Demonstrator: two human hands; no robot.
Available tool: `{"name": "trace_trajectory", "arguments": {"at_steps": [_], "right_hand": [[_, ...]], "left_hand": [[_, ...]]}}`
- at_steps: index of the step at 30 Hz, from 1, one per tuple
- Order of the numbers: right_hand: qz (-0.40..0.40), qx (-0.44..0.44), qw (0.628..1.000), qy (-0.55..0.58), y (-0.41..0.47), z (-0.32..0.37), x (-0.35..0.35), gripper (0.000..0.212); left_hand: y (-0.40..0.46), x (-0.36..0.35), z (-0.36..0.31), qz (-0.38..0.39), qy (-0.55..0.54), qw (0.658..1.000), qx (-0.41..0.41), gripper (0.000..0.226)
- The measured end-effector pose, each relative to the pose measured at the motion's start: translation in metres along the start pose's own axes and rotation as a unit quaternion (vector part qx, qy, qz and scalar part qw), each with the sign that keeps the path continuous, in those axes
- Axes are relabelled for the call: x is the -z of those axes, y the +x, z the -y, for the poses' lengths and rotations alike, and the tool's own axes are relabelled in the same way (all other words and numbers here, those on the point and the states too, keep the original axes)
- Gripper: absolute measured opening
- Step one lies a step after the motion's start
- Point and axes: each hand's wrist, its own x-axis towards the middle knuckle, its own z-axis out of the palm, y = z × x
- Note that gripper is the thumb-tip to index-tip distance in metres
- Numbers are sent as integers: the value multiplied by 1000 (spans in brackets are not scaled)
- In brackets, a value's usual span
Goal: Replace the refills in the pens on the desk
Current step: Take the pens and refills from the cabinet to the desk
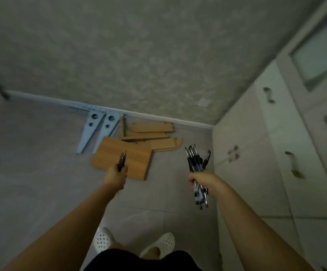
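I stand on a tiled floor with both arms stretched forward. My right hand (201,178) grips a thick bundle of pens (196,163) with clear barrels and black caps; their ends stick out above and below my fist. My left hand (115,178) is closed around a smaller bunch of black pens (122,162), with the tips pointing away from me. No desk is in sight.
Wooden boards (125,159) and grey metal brackets (98,132) lie on the floor against the far wall. A white cabinet (266,153) with handles stands on the right. My feet in white perforated slippers (102,239) show below.
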Motion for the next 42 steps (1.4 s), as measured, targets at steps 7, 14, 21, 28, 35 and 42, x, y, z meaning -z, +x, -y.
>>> {"name": "trace_trajectory", "arguments": {"at_steps": [7,14,21,28,35,42], "right_hand": [[83,33,987,-131,-13,103,-157,6],[167,114,948,-248,-50,208,-324,7],[240,184,899,-315,-93,286,-465,9],[308,205,834,-408,-109,370,-585,14],[327,241,774,-485,-123,481,-694,11],[354,248,755,-494,-148,556,-808,7]], "left_hand": [[1,184,63,-104,-89,990,39,18],[-17,342,123,-235,-151,957,72,18],[-34,432,185,-325,-309,885,128,14],[-10,505,204,-387,-411,810,161,14],[37,583,187,-428,-471,754,162,15],[69,685,190,-457,-474,735,163,18]]}}
